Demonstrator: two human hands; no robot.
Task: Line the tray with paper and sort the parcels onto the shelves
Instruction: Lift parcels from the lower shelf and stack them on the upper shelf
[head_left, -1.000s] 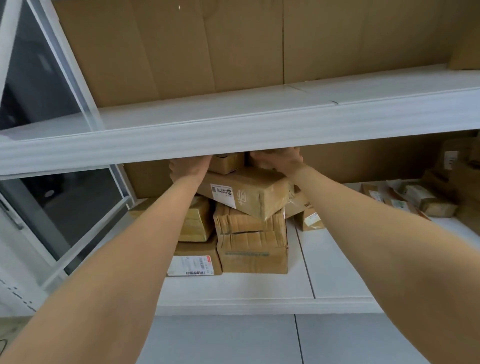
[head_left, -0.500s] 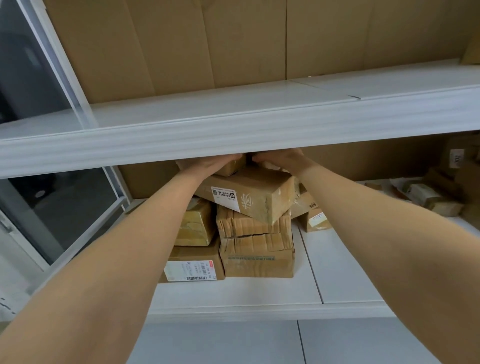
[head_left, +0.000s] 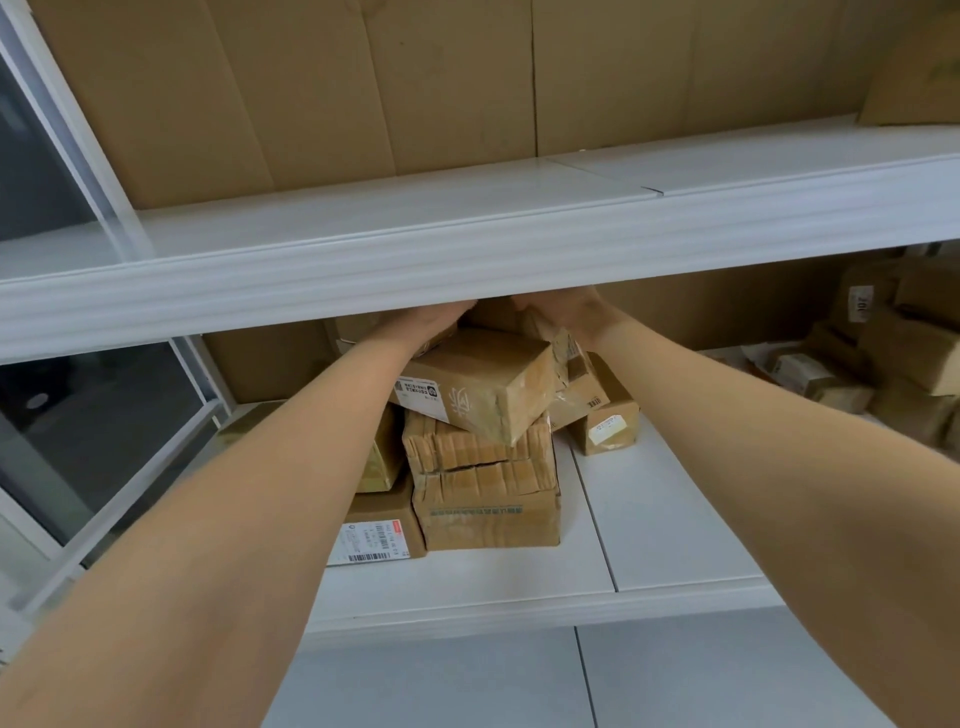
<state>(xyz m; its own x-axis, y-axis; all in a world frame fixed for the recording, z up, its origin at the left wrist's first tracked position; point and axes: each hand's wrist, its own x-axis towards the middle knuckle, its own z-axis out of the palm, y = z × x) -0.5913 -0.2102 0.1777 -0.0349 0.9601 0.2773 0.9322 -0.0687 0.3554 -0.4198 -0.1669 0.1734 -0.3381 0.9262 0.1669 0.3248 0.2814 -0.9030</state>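
White shelving (head_left: 467, 260) is spanning the frame, a stack of cardboard parcels (head_left: 483, 499) is sitting centre on its lower board (head_left: 675, 519), and the left hand (head_left: 434, 322) and right hand (head_left: 569, 312) are reaching above the tilted top parcel (head_left: 483, 379), fingers hidden, grip impossible to tell.

Two bare forearms reach under the white upper shelf (head_left: 467, 249). The left hand (head_left: 434, 319) and right hand (head_left: 569, 312) lie close together at the top of a pile on the white lower shelf (head_left: 665, 519), their fingers hidden by the shelf edge. Just below them a tilted, labelled brown cardboard box (head_left: 483, 384) rests on a bundle of corrugated cardboard (head_left: 480, 452). More small brown parcels (head_left: 904, 358) lie well apart at the right.
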